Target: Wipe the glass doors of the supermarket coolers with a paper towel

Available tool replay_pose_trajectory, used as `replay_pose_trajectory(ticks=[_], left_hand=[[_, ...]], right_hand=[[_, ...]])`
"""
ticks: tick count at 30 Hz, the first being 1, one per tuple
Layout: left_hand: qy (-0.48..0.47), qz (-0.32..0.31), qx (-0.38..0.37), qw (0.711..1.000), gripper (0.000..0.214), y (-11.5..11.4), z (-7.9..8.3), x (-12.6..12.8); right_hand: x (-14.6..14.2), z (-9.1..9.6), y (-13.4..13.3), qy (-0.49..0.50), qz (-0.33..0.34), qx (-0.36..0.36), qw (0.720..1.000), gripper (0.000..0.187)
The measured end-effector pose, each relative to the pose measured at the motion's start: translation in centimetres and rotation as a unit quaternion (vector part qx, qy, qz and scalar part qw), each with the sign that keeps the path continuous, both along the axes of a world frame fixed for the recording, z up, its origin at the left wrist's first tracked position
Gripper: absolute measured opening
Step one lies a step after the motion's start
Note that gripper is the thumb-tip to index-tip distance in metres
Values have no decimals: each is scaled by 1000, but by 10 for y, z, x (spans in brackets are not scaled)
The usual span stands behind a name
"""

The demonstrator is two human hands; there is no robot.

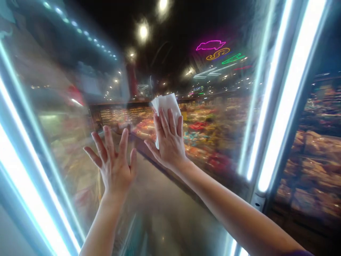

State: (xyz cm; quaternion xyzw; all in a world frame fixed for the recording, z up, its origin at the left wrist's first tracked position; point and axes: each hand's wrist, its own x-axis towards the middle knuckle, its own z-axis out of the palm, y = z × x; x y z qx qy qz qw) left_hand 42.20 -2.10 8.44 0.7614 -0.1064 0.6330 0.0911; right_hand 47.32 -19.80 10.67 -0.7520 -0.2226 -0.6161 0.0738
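Note:
My left hand [115, 161] is open with its fingers spread, its palm facing a clear glass pane [162, 199]; it seems to rest on the pane. To the right and a little higher, my right hand [170, 142] lies over a folded white paper towel [170, 102], holding it against the glass. The towel's upper part sticks out past the fingertips, and the rest is hidden under the fingers and palm. Both forearms reach up from the bottom of the view.
Bright light tubes [291, 96] run down the right side, along a metal frame, and more tubes [29, 192] glow on the left. Beyond the glass are an aisle floor and blurred shelves of colourful goods [199, 131]. Neon signs [211, 45] hang at the upper right.

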Motion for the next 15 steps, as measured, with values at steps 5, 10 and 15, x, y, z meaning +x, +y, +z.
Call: replay_pose_trajectory(ticks=[5,10,15], left_hand=[[5,3,-12,1000,72,29,-2,-1],[23,9,-29,999,68,53,-1,1],[5,9,-67,998,66,76,-1,-5]], right_hand=[[-3,-5,38,-7,15,-16,1000,91],[-6,3,75,0,39,-59,997,82],[-12,-1,103,5,49,-63,997,76]])
